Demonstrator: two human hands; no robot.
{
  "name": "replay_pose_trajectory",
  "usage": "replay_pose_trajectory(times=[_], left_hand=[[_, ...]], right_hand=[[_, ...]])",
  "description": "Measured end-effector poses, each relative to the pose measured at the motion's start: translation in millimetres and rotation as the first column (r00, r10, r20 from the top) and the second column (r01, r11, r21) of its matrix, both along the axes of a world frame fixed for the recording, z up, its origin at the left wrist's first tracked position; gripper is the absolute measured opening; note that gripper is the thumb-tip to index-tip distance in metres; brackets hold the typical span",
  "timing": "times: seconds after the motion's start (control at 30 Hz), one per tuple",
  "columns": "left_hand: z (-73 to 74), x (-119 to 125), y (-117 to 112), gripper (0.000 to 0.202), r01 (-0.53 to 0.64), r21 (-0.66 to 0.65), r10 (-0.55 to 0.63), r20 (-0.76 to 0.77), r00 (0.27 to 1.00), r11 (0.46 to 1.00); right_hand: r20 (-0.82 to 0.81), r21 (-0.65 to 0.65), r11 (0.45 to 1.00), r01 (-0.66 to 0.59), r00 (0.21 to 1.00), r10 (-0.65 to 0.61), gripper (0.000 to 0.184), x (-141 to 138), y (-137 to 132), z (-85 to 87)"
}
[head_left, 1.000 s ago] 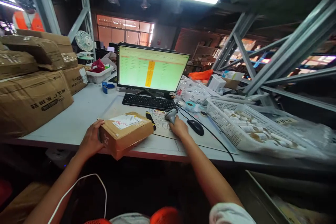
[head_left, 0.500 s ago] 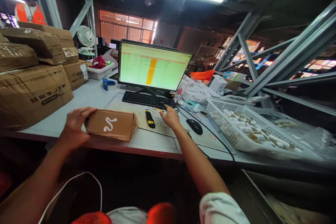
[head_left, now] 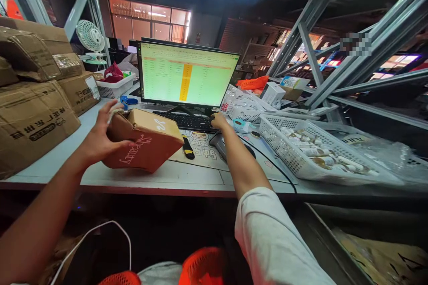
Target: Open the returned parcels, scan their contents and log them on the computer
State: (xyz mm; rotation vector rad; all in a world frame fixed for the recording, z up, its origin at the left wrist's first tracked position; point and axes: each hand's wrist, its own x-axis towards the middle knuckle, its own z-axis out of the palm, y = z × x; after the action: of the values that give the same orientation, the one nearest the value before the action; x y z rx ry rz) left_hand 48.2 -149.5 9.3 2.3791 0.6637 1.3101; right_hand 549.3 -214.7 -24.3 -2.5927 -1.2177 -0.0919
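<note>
My left hand (head_left: pixel 102 136) grips the left end of a brown cardboard box (head_left: pixel 147 140), thumb on its front and fingers behind. The box is tilted over the front of the desk, with white lettering on its near face and a white mark on its top. My right hand (head_left: pixel 219 121) is closed beside the right end of the black keyboard (head_left: pixel 183 121). Just below it shows a dark grey barcode scanner (head_left: pixel 218 144), partly hidden by my forearm; the grip itself is hard to see. Between box and scanner lies a black-and-yellow box cutter (head_left: pixel 188 148).
A monitor (head_left: pixel 187 75) with a spreadsheet stands behind the keyboard. Cardboard cartons (head_left: pixel 36 120) are stacked at left, near a small fan (head_left: pixel 90 35). At right, a white basket (head_left: pixel 284 151) holds several small bottles. A black cable (head_left: pixel 277 171) crosses the mat; tape rolls lie nearby.
The box has been turned and tilted in my left hand, showing its lettered face. My right hand has moved farther forward and closed; the scanner now shows below it. The view has shifted slightly.
</note>
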Motion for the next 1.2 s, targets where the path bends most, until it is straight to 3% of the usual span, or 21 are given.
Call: replay_pose_trajectory(times=[0.1, 0.23, 0.47, 0.57, 0.63, 0.7, 0.8, 0.87, 0.93, 1.03, 1.13, 1.2], left_hand=[[-34.2, -15, 24, 0.109, 0.109, -0.223, -0.091, 0.090, 0.992, 0.969], [-72.0, -41, 51, 0.078, 0.149, -0.366, -0.109, 0.128, 0.986, 0.919], [-114.4, -59, 52, 0.072, 0.084, -0.254, -0.069, 0.068, 0.995, 0.964], [-121.4, -59, 44, 0.060, 0.054, -0.207, -0.044, 0.054, 0.998, 0.977], [-111.9, -62, 39, 0.052, 0.000, -0.184, 0.008, 0.041, 0.999, 0.983], [-87.0, -66, 35, 0.043, -0.100, -0.165, 0.101, -0.004, 0.995, 0.981], [-28.4, -64, 27, 0.044, -0.232, -0.039, 0.223, -0.165, 0.961, 0.972], [11.4, -48, 20, 0.050, -0.200, 0.070, 0.212, -0.352, 0.912, 0.977], [40.1, -18, 13, 0.052, -0.162, 0.123, 0.203, -0.541, 0.816, 0.979], [54.6, 36, 3, 0.063, -0.109, 0.124, 0.165, -0.722, 0.672, 0.986], [47.5, 73, -3, 0.088, -0.066, 0.108, 0.126, -0.795, 0.594, 0.992], [40.2, 81, -2, 0.103, -0.052, 0.087, 0.101, -0.813, 0.573, 0.995]], right_hand=[[-0.002, -0.061, 0.996, -0.061, 0.998, 0.061, 0.058, 9, 11, -12.2], [-0.013, -0.143, 0.983, -0.119, 0.993, 0.118, 0.056, 12, 22, -24.2], [0.014, -0.179, 0.974, -0.138, 0.990, 0.143, 0.061, -2, 29, -25.5], [0.009, -0.181, 0.973, -0.141, 0.989, 0.145, 0.059, -17, 30, -22.2], [0.014, -0.165, 0.975, -0.148, 0.988, 0.152, 0.059, -29, 27, -16.2], [0.019, -0.144, 0.973, -0.181, 0.982, 0.186, 0.058, -46, 22, -10.3], [-0.010, -0.147, 0.944, -0.297, 0.954, 0.298, 0.050, -82, 9, -11.9], [-0.041, -0.169, 0.919, -0.356, 0.934, 0.354, 0.053, -109, -1, -21.8], [-0.061, -0.194, 0.909, -0.370, 0.929, 0.366, 0.065, -134, -10, -34.9], [-0.074, -0.197, 0.918, -0.343, 0.939, 0.335, 0.069, -159, -22, -48.7], [-0.103, -0.132, 0.943, -0.307, 0.950, 0.295, 0.061, -164, -30, -48.2], [-0.146, -0.060, 0.952, -0.300, 0.946, 0.289, 0.051, -159, -36, -40.6]])
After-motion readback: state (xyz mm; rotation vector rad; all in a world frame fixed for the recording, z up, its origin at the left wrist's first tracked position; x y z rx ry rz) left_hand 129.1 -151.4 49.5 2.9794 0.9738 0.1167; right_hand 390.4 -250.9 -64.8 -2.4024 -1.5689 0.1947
